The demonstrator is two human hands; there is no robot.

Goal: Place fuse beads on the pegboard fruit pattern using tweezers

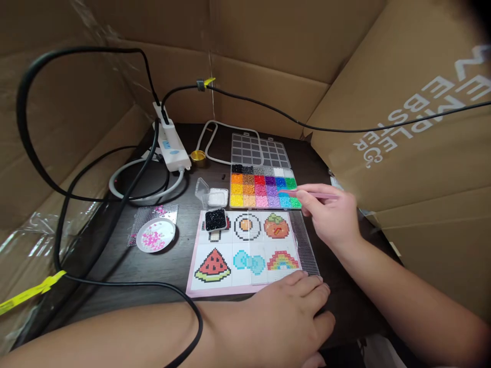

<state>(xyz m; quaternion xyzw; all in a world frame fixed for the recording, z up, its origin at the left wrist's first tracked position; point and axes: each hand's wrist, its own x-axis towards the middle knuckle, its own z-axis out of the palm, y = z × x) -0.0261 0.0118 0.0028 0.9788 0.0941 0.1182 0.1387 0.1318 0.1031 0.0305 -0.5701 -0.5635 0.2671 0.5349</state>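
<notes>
My right hand pinches a pair of pink tweezers, whose tips reach over the purple and blue compartments of the sorted bead box. Flat near the table's front edge lies my left hand, fingers stretched out and touching the lower right of a clear pegboard. Under that board is a pattern sheet with a watermelon, an egg, a persimmon, a rainbow and other pixel pictures. Teal beads show at the bow picture. A small tray of black beads rests on the sheet's upper left.
Left of the sheet, a white dish with pink beads sits on another clear pegboard. An open small case holds white beads. Behind are a power strip, a gold cup and black cables. Cardboard walls enclose the table.
</notes>
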